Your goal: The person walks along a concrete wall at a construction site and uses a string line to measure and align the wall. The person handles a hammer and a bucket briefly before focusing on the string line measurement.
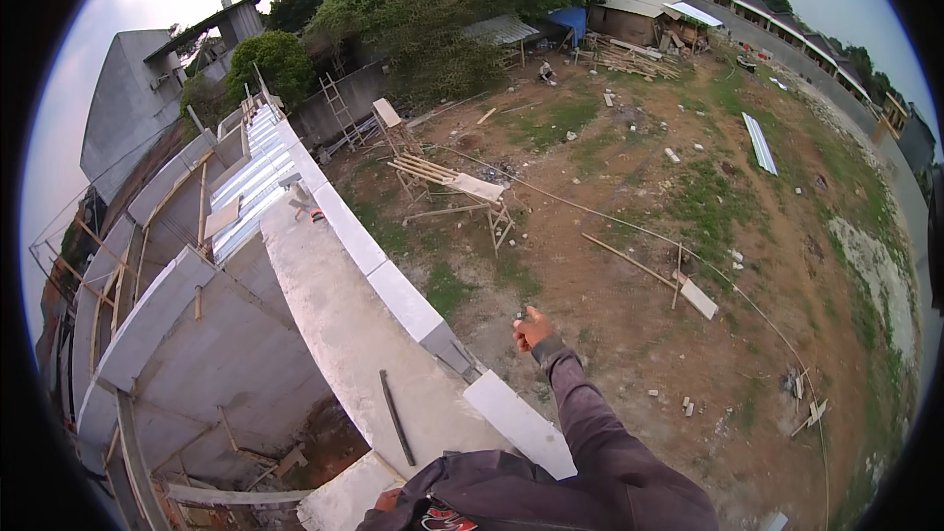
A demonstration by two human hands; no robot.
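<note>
My right hand [533,330] is stretched out past the wall's outer side, above the ground far below. Its fingers are curled, and a small dark thing shows at the fingertips, too small to name. At the lower edge, only a bit of my left hand [389,500] shows beside my dark shirt; its fingers are hidden. Close by, a narrow dark strip [397,418] lies on the pale concrete ledge [344,334]. White blocks [405,303] line the ledge's outer side. Farther along, a tool with an orange part [316,215] rests at the ledge's end, touched by neither hand.
The ledge drops on the left into roofless rooms with pale walls [246,334]. Corrugated metal sheets [254,177] continue beyond the ledge. On the dirt yard to the right stand a wooden trestle [472,187] and a loose plank [696,297]. A long hose-like line [629,221] crosses the yard.
</note>
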